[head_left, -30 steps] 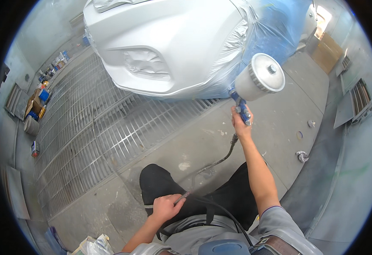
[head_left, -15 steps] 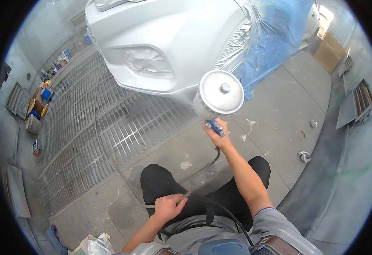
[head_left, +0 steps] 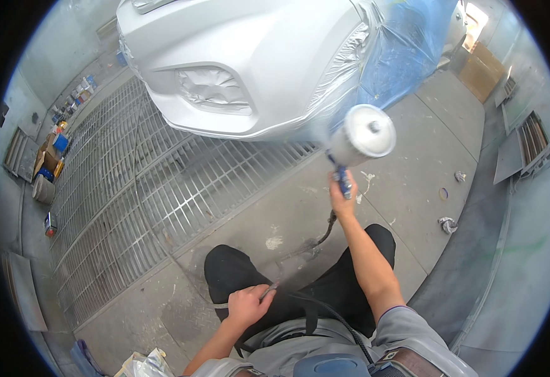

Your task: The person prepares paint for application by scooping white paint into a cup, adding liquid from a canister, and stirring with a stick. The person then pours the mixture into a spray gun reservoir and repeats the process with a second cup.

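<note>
My right hand is closed around a blue spray gun, held out toward the lower right corner of a white car bumper. A pale cup with a lid sits on the gun, with a faint mist to its left. A dark air hose hangs from the handle. My left hand rests by my left thigh, closed on the hose. Crumpled white masking fills the bumper's recess, and blue plastic sheeting covers the car to the right.
A metal floor grating lies left of me, concrete right. Cans and boxes line the left wall. A cardboard sheet leans at back right. Crumpled wads and a tape roll lie by the vented right wall.
My right hand and the spray gun first swung left and toward me, then moved back rightward and up over the last half second. My left hand stays on the hose.
</note>
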`<state>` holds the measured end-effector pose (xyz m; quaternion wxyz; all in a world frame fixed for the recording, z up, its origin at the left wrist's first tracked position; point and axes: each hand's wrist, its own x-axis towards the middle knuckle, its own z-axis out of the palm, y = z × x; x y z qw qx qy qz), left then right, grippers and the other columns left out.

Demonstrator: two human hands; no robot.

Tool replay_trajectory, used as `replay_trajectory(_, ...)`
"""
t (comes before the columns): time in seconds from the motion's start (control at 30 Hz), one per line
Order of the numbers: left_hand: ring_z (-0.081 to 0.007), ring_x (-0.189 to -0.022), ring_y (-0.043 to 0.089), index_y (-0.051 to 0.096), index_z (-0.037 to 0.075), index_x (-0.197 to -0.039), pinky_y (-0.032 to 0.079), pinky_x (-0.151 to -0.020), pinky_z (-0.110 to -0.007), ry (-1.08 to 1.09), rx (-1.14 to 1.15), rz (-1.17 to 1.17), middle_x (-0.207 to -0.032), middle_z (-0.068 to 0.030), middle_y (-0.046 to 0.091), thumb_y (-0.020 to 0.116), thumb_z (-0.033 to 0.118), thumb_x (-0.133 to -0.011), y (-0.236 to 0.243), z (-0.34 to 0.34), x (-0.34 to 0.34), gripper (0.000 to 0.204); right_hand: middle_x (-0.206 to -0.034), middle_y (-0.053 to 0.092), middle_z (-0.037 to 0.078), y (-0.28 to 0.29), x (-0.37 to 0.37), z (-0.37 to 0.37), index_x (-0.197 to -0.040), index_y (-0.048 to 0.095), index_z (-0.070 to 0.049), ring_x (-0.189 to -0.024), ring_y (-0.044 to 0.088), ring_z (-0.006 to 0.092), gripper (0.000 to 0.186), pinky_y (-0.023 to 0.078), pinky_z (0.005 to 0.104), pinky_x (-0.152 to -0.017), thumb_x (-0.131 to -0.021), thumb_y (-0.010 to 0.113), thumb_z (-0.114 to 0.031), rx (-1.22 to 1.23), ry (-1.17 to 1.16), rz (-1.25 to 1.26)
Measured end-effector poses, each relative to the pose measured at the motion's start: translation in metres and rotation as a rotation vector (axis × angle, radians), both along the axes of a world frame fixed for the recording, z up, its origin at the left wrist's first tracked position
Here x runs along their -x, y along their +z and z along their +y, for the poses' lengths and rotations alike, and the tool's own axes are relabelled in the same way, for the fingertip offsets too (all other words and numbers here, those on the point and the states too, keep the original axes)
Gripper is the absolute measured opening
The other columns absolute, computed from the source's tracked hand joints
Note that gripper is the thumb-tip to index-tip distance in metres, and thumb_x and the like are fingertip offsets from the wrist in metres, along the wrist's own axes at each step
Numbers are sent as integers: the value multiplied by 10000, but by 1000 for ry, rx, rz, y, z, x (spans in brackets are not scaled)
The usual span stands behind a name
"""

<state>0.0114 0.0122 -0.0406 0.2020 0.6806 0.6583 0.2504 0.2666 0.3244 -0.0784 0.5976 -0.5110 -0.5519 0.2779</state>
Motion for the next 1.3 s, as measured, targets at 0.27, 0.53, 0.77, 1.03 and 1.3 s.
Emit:
replay_trajectory(0.27,-314,-667,742,812,143,-961,588,-594,-424,-35,4,-13,-776,-100,767,781,357,-935,-9,2,16,217,-745,627,35,6,88,-34,-918,678,-44,-710,530,107,200,477,330,-655,-903,841,-159,65,513,-123)
replay_trajectory(0.53,-303,-700,752,810,143,-964,591,-619,-423,54,5,13,-808,-92,777,783,335,-933,-3,26,1,196,-738,609,-19,-23,8,36,-945,650,-60,-566,502,70,154,395,274,-520,-982,760,-161,220,200,293)
replay_trajectory(0.77,-342,-852,771,812,129,-1029,603,-733,-449,246,55,142,-939,-127,797,778,361,-937,-19,65,-45,252,-891,705,9,-20,-99,85,-1136,740,-17,-546,540,78,222,403,263,-484,-1040,723,-216,158,35,479)
replay_trajectory(1.03,-415,-825,692,772,56,-1035,541,-738,-511,455,-9,332,-894,-168,714,787,178,-926,22,50,-87,164,-958,725,21,-24,-168,102,-1280,674,-58,-540,515,67,289,395,251,-479,-1062,713,-243,427,305,669)
replay_trajectory(1.3,-391,-883,647,764,63,-1028,493,-823,-496,574,11,480,-888,-158,678,796,149,-891,91,28,-113,165,-936,669,37,10,-192,84,-1167,654,-111,-529,505,105,198,396,270,-476,-1058,725,-260,757,537,783)
